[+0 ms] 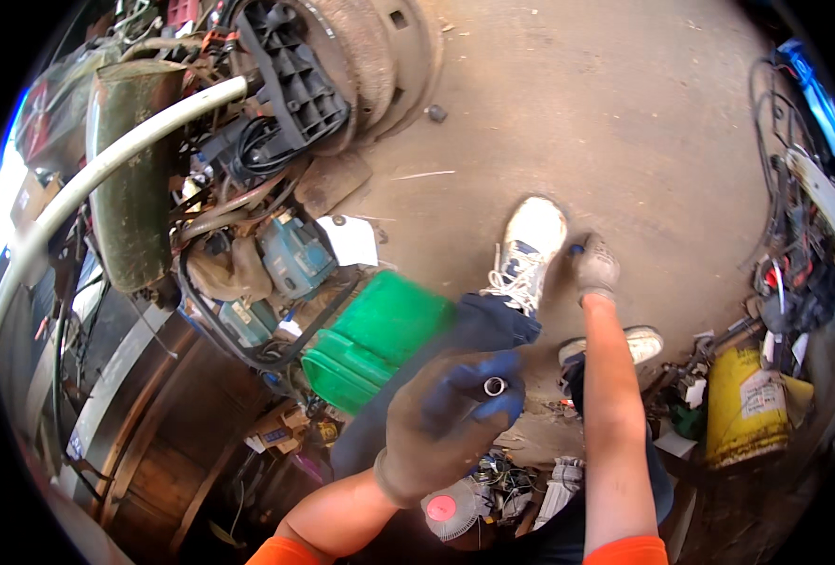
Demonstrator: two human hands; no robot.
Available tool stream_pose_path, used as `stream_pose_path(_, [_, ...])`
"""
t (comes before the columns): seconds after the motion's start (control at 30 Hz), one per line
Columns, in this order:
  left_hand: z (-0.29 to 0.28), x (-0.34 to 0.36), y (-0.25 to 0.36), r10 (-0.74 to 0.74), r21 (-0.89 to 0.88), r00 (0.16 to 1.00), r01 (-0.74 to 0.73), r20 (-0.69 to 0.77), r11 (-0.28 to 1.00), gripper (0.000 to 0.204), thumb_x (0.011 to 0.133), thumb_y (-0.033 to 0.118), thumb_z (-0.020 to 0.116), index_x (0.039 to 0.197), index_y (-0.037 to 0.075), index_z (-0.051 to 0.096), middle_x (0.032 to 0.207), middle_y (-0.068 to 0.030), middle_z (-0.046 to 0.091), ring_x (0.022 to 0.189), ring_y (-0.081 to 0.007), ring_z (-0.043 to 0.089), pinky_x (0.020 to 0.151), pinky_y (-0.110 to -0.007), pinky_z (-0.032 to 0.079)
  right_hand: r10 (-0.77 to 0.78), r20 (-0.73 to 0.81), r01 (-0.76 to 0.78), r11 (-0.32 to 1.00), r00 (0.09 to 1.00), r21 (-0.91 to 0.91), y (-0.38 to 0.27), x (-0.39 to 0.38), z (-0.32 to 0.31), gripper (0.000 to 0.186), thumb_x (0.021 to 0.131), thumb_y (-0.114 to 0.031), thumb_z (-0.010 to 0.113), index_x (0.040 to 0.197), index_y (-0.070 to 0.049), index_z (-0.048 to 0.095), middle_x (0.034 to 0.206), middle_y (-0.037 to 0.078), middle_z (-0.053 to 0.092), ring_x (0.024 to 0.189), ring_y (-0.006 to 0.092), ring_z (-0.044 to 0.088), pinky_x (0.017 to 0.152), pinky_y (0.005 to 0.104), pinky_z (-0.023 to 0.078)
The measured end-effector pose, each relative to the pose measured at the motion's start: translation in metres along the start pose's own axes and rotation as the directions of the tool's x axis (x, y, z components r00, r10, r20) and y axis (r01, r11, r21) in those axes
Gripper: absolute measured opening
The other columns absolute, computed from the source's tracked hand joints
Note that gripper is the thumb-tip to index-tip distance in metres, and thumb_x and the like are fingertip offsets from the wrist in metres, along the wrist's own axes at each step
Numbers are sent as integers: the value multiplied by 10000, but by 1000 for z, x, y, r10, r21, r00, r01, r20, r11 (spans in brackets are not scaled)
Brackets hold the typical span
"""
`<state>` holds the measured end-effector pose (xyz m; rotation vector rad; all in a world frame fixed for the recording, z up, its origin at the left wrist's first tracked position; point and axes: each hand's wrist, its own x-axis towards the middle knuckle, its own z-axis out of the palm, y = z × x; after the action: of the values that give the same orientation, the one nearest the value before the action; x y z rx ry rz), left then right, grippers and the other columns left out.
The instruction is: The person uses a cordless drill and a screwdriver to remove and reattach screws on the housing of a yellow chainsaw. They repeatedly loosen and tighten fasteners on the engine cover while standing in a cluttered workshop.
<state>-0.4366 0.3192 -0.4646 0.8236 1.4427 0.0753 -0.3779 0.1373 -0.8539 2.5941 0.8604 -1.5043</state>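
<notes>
My left hand [446,414], in a grey work glove with blue fingertips, is closed in a pinch. Between its thumb and fingers sits a small ring-shaped metal piece [495,386], its round opening facing up; whether it is a nut or a socket I cannot tell. Lower down, beside the white sneaker [533,231], my right hand [594,266] reaches toward the floor. It wears the same kind of glove, and its fingers are curled in. Whatever those fingers may hold is hidden.
A green plastic bucket [380,330] lies by my leg. Left of it are a blue machine [295,250], a green cylinder [130,188], a pale hose [144,127] and rusty wheel rims [408,66]. A yellow bucket [745,407] and cluttered parts stand at right.
</notes>
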Motion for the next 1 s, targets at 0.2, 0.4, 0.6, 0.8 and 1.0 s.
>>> stream_pose_path(0.2, [-1,16,-25,241,237,970,-232,-12,944,347,856,63,738,1189,4,661,1020,-110,683,842,-177,656,731,-310,532,78,-78,-53,959,994,277,-2,-22,-5,319,890,-309,638,1121,-91,672,984,155,725,834,325,703,782,461,550])
stream_pose_path(0.4, [33,-32,16,486,479,853,-513,191,712,371,813,89,726,1181,65,687,1019,-170,685,837,-340,678,729,-401,547,198,-53,7,227,979,974,-78,-229,-265,252,909,-38,599,1140,45,657,815,54,676,643,94,578,574,244,458])
stream_pose_path(0.6, [72,-191,157,458,446,648,-756,608,478,315,777,83,743,1090,64,716,927,-132,674,802,-335,661,704,-404,543,79,-500,444,353,863,823,-123,-470,-463,229,892,51,591,1117,66,627,1033,134,686,848,157,652,777,292,546])
stream_pose_path(0.8, [89,-309,249,382,271,369,-919,847,286,403,797,168,736,1174,61,646,1001,-166,663,828,-374,673,713,-451,558,25,-813,571,699,582,430,-140,-595,-541,261,852,-18,703,1111,-18,668,960,153,658,806,302,670,708,373,539])
stream_pose_path(1.0, [124,-398,299,212,35,69,-986,975,160,316,801,109,683,1112,57,684,930,-151,669,803,-330,692,687,-426,567,156,-910,524,775,385,354,-130,-696,-551,287,830,-22,721,1115,-46,706,1019,139,648,896,283,649,767,356,531])
